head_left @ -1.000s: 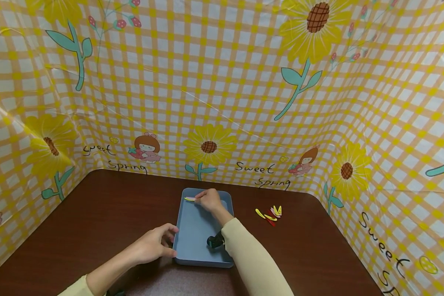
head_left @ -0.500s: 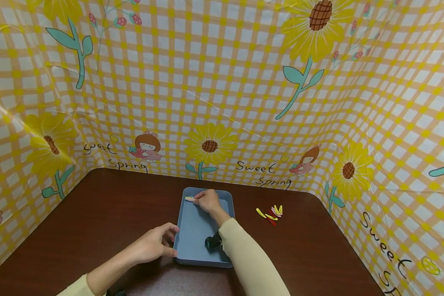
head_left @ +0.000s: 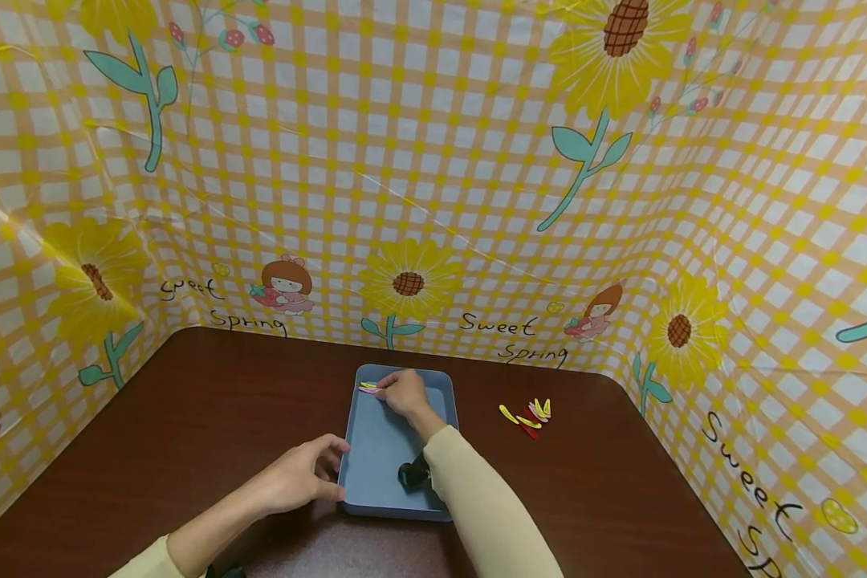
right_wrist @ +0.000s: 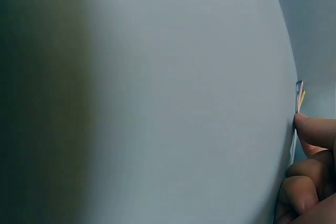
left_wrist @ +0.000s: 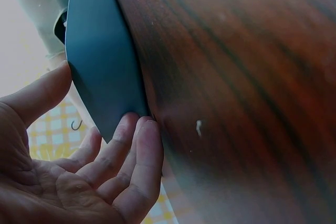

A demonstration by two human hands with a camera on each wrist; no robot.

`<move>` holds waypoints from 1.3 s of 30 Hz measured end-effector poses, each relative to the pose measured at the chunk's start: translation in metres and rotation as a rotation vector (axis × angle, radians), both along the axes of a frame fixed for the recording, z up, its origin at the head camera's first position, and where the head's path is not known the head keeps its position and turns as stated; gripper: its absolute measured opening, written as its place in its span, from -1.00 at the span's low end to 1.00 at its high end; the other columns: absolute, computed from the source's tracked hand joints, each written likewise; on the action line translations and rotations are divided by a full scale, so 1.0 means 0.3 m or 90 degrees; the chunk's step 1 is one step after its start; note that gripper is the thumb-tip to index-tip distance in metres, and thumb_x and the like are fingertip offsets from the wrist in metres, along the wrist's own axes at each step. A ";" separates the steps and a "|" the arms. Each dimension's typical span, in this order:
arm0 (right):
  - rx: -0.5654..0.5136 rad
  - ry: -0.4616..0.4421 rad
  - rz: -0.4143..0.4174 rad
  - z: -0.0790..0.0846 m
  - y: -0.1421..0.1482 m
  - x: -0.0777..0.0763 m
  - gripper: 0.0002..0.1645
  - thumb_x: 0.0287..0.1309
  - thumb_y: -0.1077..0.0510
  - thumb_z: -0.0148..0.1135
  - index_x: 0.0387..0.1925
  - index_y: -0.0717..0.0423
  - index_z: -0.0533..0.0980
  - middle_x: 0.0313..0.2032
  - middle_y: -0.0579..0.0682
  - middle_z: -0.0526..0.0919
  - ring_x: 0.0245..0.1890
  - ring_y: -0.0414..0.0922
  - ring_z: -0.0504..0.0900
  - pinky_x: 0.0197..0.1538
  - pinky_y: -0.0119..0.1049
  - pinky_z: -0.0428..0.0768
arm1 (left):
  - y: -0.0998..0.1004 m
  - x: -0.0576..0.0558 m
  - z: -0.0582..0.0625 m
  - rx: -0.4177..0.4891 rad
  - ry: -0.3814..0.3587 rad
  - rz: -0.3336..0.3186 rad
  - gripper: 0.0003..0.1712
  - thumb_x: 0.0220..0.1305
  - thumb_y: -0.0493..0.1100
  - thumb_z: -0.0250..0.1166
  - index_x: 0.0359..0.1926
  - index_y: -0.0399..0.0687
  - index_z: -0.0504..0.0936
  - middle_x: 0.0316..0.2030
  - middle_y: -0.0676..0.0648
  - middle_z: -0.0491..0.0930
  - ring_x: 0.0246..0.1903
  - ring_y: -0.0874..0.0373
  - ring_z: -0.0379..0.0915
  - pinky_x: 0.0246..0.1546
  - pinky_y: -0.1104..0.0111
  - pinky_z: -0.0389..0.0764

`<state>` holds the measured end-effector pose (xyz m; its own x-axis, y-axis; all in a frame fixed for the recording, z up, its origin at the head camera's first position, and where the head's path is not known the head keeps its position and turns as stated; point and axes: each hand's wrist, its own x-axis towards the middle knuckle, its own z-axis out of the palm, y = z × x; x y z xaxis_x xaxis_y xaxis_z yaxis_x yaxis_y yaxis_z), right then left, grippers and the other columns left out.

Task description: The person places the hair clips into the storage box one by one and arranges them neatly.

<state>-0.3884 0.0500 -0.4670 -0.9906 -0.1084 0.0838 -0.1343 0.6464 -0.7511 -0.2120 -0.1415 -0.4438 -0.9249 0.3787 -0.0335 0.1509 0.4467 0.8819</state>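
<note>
A blue-grey tray [head_left: 383, 457] lies on the dark wood table. Inside its far left corner, my right hand [head_left: 406, 393] pinches a pink snap hair clip [head_left: 367, 390] between thumb and fingers. Beside it is a yellow hair clip [head_left: 367, 384], just behind the pink one; their right ends are hidden by the fingers. In the right wrist view, the clips' tips [right_wrist: 301, 95] stick out past the thumb. My left hand [head_left: 296, 478] touches the tray's left wall [left_wrist: 105, 51] from outside, thumb at the rim and loosely bent fingertips low on the wall.
Right of the tray, a small loose pile of yellow, pink and red hair clips [head_left: 538, 413] lies on the table [head_left: 592, 482]. A cloth [head_left: 433, 177] with yellow checks and sunflowers hangs behind and at both sides. A black wrist camera [head_left: 412, 474] hangs over the tray.
The pink clip has shifted from behind the yellow clip to its near side, as my right hand moved slightly left. My left hand and the pile have stayed in place.
</note>
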 end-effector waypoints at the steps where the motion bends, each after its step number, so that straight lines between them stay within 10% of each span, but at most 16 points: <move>1: -0.002 -0.001 0.000 0.000 0.000 0.001 -0.94 0.14 0.26 0.44 -0.33 0.20 0.75 -0.27 0.07 0.74 -0.35 -0.12 0.54 -0.32 -0.33 0.45 | 0.000 0.000 0.000 0.000 0.000 0.000 -0.31 0.09 -0.22 0.53 0.22 -0.23 0.45 -0.12 -0.17 0.59 -0.21 0.03 0.50 -0.26 0.18 0.54; 25: -0.004 -0.020 0.010 0.007 0.020 0.007 -0.90 0.14 0.22 0.44 -0.28 0.14 0.74 -0.13 0.07 0.72 -0.21 -0.07 0.56 -0.27 -0.30 0.48 | 0.003 0.001 -0.005 0.000 0.004 0.001 -0.31 0.08 -0.22 0.53 0.22 -0.23 0.46 -0.14 -0.15 0.58 -0.23 0.04 0.50 -0.27 0.19 0.54; 39: -0.002 -0.034 0.069 0.098 0.122 0.027 -0.85 0.18 0.25 0.40 -0.20 0.19 0.73 0.05 0.14 0.68 -0.42 -0.13 0.50 -0.36 -0.32 0.48 | 0.003 0.002 -0.007 0.014 0.007 -0.006 -0.29 0.08 -0.21 0.53 0.23 -0.21 0.45 -0.12 -0.13 0.57 -0.24 0.06 0.50 -0.31 0.20 0.52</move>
